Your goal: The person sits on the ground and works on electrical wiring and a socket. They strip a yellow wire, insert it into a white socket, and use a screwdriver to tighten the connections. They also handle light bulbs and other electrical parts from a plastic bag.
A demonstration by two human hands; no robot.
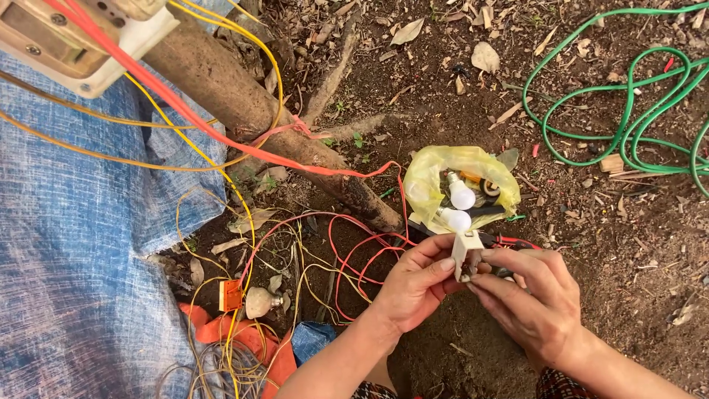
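Two hands meet over bare soil: left hand point(413, 284) and right hand point(528, 299) pinch a small white fitting point(465, 255), fingers closed narrowly; red wires point(362, 258) hang loose, bulbs point(459, 207) remain bagged beyond.

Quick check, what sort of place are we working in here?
Likely an outdoor yard: bare soil with dry leaves, a tree root, a green hose and loose wires.

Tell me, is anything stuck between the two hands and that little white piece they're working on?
No. The left hand and right hand both pinch the small white fitting directly. Red wires and the yellow bag of bulbs lie behind it.
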